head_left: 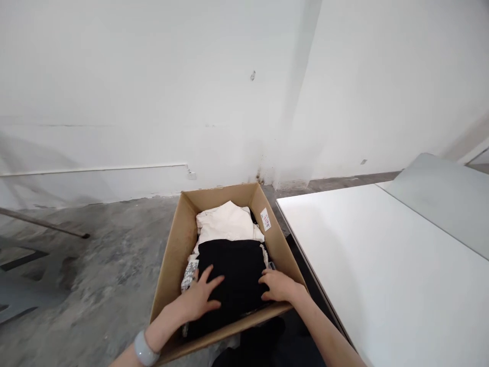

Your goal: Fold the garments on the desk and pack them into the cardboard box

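A cardboard box [171, 260] stands open below me with folded clothes inside. On top, at the near side, lies a folded black garment [237, 285]. Behind it is a cream-white garment [225, 221], and a grey-and-white patterned cloth [190, 272] peeks out along the left. My left hand [200, 295] rests on the left part of the black garment, fingers spread. At the garment's right edge, by the box wall, my right hand [277, 285] touches the cloth with its fingers stretched and slightly curved. Nothing is visibly gripped in either hand. The lower layers are hidden.
A white table [382, 255] stands close on the right, with a pale grey sheet [451, 199] on its far part. A white label [265, 219] is on the box's inner right wall. On the left, a rod [46, 224] and a grey frame [34, 280] stand over the concrete floor [110, 255].
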`<state>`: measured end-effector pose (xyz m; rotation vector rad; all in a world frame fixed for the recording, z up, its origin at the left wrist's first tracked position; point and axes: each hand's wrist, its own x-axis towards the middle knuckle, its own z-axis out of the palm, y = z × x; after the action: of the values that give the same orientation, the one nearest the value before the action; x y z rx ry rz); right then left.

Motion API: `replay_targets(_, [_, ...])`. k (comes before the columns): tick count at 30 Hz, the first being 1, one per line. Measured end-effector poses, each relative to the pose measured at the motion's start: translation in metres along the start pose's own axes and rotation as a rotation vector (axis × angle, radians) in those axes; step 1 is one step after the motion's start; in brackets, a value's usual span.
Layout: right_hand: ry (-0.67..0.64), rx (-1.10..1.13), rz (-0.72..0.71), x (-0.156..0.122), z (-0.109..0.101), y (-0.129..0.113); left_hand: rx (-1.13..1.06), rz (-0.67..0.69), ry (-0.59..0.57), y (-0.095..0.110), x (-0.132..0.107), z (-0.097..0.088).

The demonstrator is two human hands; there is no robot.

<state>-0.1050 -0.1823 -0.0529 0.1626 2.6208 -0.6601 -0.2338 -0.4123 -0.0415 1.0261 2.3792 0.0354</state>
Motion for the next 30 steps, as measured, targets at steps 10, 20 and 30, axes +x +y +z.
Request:
replay_targets(10, [0.62,0.214,0.048,-0.114,-0.047,0.02,0.295,0.218,0.026,0.074,0.017,-0.04])
replay_targets(20, [1.107,0.167,1.211,-0.421,0.1,0.118,0.356,1.4,0.152,0.336,0.013,-0.04])
replay_targets(30, [1.389,0.066,1.531,-0.48,0.195,0.094,0.361,1.502,-0.061,0.581,-0.029,0.118])
